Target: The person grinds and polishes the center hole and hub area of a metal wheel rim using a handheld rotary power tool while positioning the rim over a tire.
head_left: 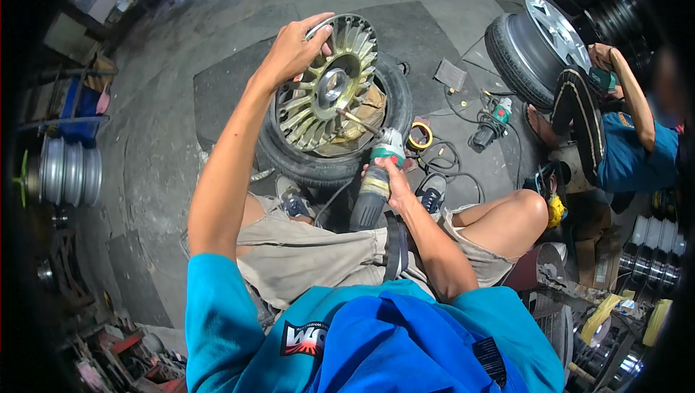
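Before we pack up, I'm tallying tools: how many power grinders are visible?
2 clearly: one grinder in the right hand, a second grinder on the floor; the co-worker's hand may hide a third.

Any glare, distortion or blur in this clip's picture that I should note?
Head view: heavy fisheye curvature, with black corners; head view: bright glare on the floor near the top, left of centre; head view: dark rims at upper right sink into shadow; head view: a blurred patch over the co-worker's head, while the spoked wheel and the held power tool look fairly sharp.
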Motion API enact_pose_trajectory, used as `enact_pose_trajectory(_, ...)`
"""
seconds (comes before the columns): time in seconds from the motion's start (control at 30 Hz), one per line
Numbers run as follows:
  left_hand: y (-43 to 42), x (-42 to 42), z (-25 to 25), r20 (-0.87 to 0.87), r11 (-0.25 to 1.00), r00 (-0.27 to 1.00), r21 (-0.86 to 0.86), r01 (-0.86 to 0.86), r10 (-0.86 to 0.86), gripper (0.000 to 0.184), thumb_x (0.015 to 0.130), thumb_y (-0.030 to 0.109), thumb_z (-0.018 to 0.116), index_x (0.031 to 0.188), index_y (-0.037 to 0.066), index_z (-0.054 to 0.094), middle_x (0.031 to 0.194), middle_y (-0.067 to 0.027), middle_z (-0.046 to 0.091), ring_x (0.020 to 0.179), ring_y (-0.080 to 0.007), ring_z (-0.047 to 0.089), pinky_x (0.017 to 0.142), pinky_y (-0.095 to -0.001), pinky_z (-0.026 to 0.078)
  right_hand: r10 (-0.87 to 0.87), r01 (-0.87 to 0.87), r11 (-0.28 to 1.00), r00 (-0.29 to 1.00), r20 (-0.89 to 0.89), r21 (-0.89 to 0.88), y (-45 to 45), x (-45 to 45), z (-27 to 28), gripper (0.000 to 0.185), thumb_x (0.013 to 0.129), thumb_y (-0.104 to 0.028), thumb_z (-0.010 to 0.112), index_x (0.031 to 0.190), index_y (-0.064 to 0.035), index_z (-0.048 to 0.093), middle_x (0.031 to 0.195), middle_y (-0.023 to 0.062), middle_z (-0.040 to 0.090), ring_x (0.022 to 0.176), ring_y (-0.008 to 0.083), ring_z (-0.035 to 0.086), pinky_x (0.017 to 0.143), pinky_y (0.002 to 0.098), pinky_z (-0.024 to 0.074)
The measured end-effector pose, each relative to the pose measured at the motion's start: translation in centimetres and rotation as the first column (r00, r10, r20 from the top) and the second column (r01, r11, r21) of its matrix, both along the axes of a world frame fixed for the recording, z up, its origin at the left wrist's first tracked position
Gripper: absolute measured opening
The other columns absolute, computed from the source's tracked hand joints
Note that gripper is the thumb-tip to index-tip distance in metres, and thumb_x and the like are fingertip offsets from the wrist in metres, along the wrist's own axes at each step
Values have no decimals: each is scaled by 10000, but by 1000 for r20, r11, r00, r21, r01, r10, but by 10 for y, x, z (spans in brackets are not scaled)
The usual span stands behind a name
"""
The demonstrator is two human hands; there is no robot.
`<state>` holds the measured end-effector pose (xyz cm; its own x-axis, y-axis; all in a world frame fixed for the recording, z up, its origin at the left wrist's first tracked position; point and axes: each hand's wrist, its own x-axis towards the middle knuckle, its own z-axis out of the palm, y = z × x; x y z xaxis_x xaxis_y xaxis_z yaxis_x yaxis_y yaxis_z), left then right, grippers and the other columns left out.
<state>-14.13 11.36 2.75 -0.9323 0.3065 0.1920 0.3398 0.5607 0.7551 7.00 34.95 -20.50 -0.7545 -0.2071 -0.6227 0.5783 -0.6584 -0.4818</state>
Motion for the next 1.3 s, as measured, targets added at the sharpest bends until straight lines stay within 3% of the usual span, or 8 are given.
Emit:
enact_pose_trajectory(0.27,12,8,4,-22,1000,1000,6,22,-21,451,1050,306,584,1443,89,632,807,-55,760,770,-140,676,801,-335,538,-22,47,959,995,-95,280,3,-6,18,416,849,-167,805,1172,-13,594,946,140,731,793,267,741,717,422,633)
enact_pose_trajectory(0.37,22,10,5,-17,999,998,-6,53,-53,462,1042,297,591,1454,89,621,791,-64,755,752,-150,676,776,-341,547,-69,205,853,956,-285,480,17,-24,3,437,842,-116,805,1201,-55,564,914,106,702,750,249,724,665,420,619)
enact_pose_trajectory(0.6,41,12,9,-37,996,996,-34,85,-86,449,1041,299,602,1430,78,639,776,-70,749,701,-158,663,728,-352,545,-32,334,551,924,-381,765,17,-27,24,656,780,-147,863,1334,-34,529,1138,68,655,982,165,651,880,335,551)
enact_pose_trajectory(0.67,40,8,5,-69,995,993,-37,89,-91,447,1042,299,603,1433,86,639,772,-67,748,687,-156,658,718,-352,544,-25,372,505,908,-417,779,10,-20,21,820,692,-274,925,1331,48,523,1156,150,676,1017,231,662,922,375,538)
enact_pose_trajectory(0.83,37,8,2,-112,996,991,-59,73,-79,444,1041,300,601,1445,118,636,759,-50,749,653,-151,642,704,-350,542,-38,242,551,963,-265,799,10,-24,26,1167,683,-320,932,1557,129,301,1400,266,556,1227,314,601,1077,390,474)
enact_pose_trajectory(0.97,38,10,6,-74,996,995,-70,60,-65,449,1039,292,597,1452,119,630,766,-49,752,645,-150,635,697,-351,540,-7,254,435,960,-279,864,12,-23,21,1105,697,-323,927,1529,120,350,1390,259,567,1220,295,607,1068,393,480)
enact_pose_trajectory(1.1,35,7,2,-87,996,994,-59,61,-66,446,1039,283,591,1457,132,628,774,-43,754,630,-145,622,688,-351,536,56,148,658,968,-243,739,6,-4,42,832,721,-265,916,1371,35,489,1219,156,644,1068,224,645,946,380,535)
enact_pose_trajectory(1.3,34,12,5,-65,997,996,-61,50,-54,439,1044,276,581,1459,142,629,776,-38,753,633,-143,624,693,-350,536,-65,212,715,969,-238,667,12,-13,19,861,717,-245,917,1398,38,473,1141,117,668,1000,223,657,914,363,541)
